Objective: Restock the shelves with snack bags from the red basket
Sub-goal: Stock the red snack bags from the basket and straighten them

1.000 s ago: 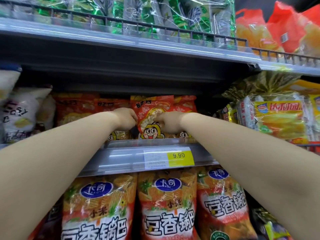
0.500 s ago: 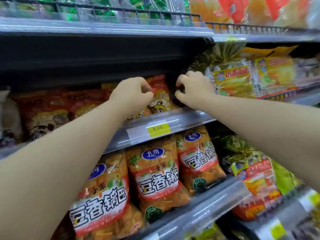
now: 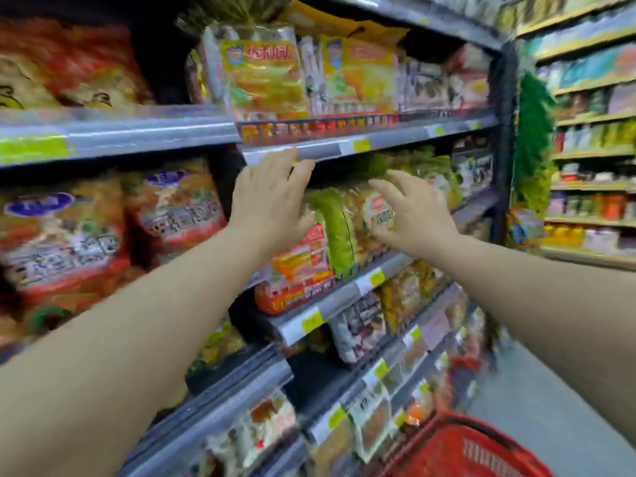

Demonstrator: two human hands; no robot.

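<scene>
Head: red, slotted basket (image 3: 444, 452)

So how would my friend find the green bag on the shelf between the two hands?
Start at the red basket in the bottom right corner and go up the shelves to where both hands reach. Between the left hand and the right hand stands the green bag. It alone is plain green: the red-orange bag on its left and the golden bag on its right are not.

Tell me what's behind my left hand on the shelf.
An orange-red snack bag stands behind the left hand, with a green bag beside it. The hand covers the orange-red bag's top, so its upper label is hidden.
</scene>
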